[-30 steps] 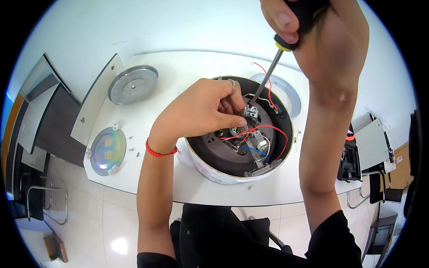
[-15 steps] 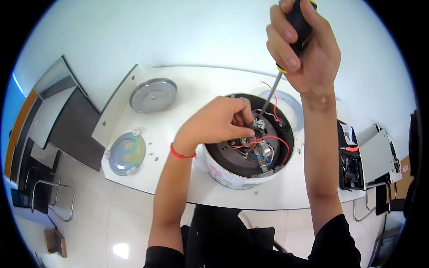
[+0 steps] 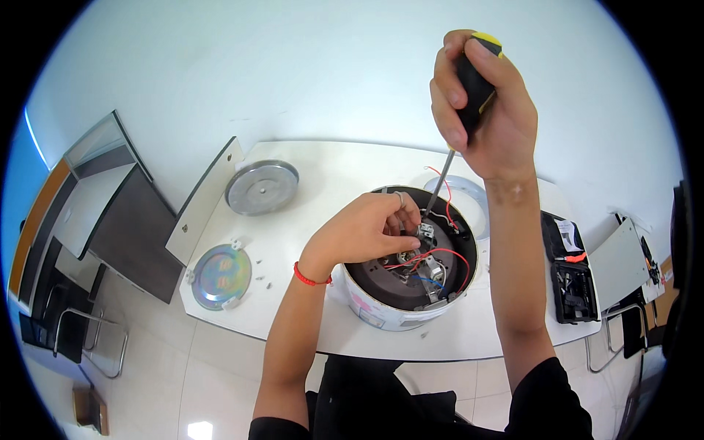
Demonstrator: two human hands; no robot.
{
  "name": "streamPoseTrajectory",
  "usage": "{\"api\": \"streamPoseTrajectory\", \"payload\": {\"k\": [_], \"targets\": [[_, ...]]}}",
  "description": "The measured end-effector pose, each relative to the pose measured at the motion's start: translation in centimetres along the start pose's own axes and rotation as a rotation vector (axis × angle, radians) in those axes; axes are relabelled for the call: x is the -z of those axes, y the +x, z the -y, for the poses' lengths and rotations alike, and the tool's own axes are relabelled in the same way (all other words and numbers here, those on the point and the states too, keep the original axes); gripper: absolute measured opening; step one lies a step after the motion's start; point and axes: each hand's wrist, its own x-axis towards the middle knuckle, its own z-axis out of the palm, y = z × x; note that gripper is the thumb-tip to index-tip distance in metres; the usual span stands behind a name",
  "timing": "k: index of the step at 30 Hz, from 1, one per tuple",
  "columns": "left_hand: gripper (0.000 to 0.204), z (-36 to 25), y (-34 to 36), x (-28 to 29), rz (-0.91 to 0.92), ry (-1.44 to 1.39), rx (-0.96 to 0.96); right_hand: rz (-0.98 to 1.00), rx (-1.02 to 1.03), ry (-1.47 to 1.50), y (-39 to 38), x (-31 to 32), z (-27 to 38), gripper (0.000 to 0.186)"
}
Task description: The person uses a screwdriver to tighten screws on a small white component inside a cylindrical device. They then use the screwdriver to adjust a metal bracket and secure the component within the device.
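Observation:
My right hand (image 3: 488, 110) is wrapped round the black and yellow handle of a screwdriver (image 3: 441, 182), held high over the table. Its shaft slants down into an upturned round appliance housing (image 3: 392, 320), much like a rice cooker body, with a white patterned outside and a dark inside. The tip meets or nearly meets a small metal bracket (image 3: 426, 230) in there. Just left of that bracket, my left hand (image 3: 359, 231) reaches over the rim with thumb and fingers drawn together; what lies between them is hidden. Red wires (image 3: 451, 251) and a blue one cross the housing.
A grey metal round pan (image 3: 262, 188) rests at the back left, a shiny round plate (image 3: 222, 277) with tabs at the front left. Small screws (image 3: 260, 279) lie near it. Behind the housing is a pale ring (image 3: 469, 199). An open black tool case (image 3: 573, 290) stands right.
The whole scene sits lower in the picture as the view shifted. My right hand, still on the screwdriver, shows more fully. Both hands keep about the same place at the housing.

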Motion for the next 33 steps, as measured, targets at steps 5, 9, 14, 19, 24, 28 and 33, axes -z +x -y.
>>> {"api": "streamPoseTrajectory", "payload": {"k": [5, 9, 14, 19, 24, 28, 33], "targets": [[0.034, -0.2, 0.2, -0.4, -0.017, 0.005, -0.016, -0.087, 0.217, -0.081, -1.3, 0.9, 1.7, 0.029], [0.032, -0.3, 0.0, -0.4, -0.068, -0.014, -0.038, -0.281, 0.55, -0.316, -4.3, 2.9, 4.6, 0.027], [0.024, 1.0, -0.1, 0.2, -0.295, -0.167, -0.162, -0.346, 0.665, -0.797, -11.5, 7.8, 4.1, 0.037], [0.017, 2.9, -1.4, 3.7, -0.687, -0.301, -0.275, -0.19, 0.588, -1.379, -16.7, 10.0, 1.6, 0.035], [0.011, 9.4, -2.3, 4.1, -0.985, -0.201, -0.247, -0.287, 0.462, -1.277, -21.7, 12.2, -1.6, 0.034], [0.009, 13.6, -2.6, 2.9, -1.135, -0.006, -0.191, -0.31, 0.436, -1.301, -22.0, 11.9, -2.4, 0.031], [0.01, 14.6, -2.2, 0.7, -1.04, 0.211, -0.112, -0.316, 0.376, -1.319, -22.5, 12.2, -2.7, 0.027]]}}
